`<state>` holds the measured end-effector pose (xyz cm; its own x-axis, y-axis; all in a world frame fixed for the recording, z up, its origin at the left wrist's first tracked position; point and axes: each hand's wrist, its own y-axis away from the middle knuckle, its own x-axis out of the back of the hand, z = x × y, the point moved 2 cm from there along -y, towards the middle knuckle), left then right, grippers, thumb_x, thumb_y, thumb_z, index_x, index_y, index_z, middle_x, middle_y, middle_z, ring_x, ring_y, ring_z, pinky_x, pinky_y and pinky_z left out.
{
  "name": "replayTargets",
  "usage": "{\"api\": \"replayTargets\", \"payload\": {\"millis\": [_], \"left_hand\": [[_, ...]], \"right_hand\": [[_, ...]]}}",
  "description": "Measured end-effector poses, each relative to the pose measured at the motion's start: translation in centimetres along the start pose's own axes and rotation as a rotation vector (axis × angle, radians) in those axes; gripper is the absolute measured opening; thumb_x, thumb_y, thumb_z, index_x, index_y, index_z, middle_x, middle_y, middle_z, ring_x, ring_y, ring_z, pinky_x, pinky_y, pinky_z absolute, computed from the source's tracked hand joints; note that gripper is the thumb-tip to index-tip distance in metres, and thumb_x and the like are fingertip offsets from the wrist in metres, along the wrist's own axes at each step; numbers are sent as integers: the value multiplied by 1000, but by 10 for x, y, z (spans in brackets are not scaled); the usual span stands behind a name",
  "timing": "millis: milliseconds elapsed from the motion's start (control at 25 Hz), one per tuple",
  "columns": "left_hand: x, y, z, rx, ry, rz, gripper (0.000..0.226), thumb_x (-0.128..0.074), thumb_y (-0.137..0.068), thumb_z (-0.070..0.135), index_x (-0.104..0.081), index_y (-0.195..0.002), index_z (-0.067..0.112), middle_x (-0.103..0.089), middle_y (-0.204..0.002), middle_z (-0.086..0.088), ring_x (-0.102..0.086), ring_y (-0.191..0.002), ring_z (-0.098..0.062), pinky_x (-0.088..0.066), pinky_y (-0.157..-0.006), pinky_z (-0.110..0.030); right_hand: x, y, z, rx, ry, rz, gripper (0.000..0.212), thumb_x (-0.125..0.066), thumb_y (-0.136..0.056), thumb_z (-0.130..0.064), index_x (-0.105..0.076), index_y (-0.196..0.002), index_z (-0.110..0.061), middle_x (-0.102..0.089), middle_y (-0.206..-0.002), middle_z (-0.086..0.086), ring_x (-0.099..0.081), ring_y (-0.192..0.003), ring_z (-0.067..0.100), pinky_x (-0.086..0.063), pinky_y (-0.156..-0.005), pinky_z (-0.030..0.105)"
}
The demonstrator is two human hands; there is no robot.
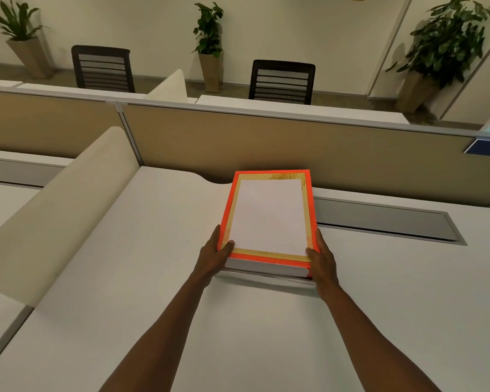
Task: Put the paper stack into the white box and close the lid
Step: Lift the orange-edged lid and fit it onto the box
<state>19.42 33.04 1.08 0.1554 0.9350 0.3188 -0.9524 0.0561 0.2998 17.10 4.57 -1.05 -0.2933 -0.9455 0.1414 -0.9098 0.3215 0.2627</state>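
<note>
The white box (263,267) stands on the desk near the back partition, open at the top, with an orange rim and a gold-patterned lining. The white paper stack (268,216) lies flat inside it, with the lining showing all round. My left hand (214,257) grips the near left corner, thumb over the rim. My right hand (323,260) grips the near right corner the same way. Under the front wall a thin white flap (266,280) sticks out; I cannot tell whether it is the lid.
The white desk (238,335) spreads out towards me. A tan partition (266,142) runs right behind the box. A grey cable slot (379,219) lies to the box's right, a curved cream divider (54,210) to the left. Chairs and potted plants stand beyond.
</note>
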Motion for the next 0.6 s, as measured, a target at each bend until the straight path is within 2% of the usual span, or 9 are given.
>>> {"api": "replayTargets", "payload": {"millis": [160,280,400,520,600], "left_hand": [[0,-7,3,-4,-23,1,69,-53,-102,41,-17,-160,28,-48,-134,6,-58,-112,-21,-58,-95,-47],[0,-11,2,0,-24,9,69,-53,-101,41,-19,-160,28,-46,-132,8,-57,-113,-21,-56,-98,-49],[3,-11,-4,6,5,21,67,-56,-100,41,-24,-158,29,-48,-129,10,-58,-110,-20,-60,-88,-42],[3,-6,-9,7,1,24,67,-57,-100,41,-25,-158,29,-48,-129,11,-59,-108,-19,-59,-75,-28],[3,-4,-11,2,2,31,67,-56,-100,41,-24,-158,30,-48,-130,11,-59,-109,-18,-58,-77,-28]], "right_hand": [[0,-6,-3,-18,32,19,58,-46,-102,-14,-30,-153,-34,-58,-125,3,-65,-94,20,-54,-63,24],[0,-7,-3,-19,63,14,56,-46,-102,-18,-30,-153,-34,-58,-124,3,-65,-94,20,-55,-64,26],[-1,-1,-1,-33,86,7,55,-47,-103,-22,-29,-153,-35,-57,-124,2,-65,-97,21,-57,-65,28],[-2,7,3,-39,132,-4,57,-45,-103,-24,-23,-154,-37,-54,-122,0,-64,-94,19,-53,-56,22],[-2,11,1,-38,152,-6,58,-44,-104,-24,-21,-155,-37,-55,-123,1,-64,-92,20,-52,-55,22]]}}
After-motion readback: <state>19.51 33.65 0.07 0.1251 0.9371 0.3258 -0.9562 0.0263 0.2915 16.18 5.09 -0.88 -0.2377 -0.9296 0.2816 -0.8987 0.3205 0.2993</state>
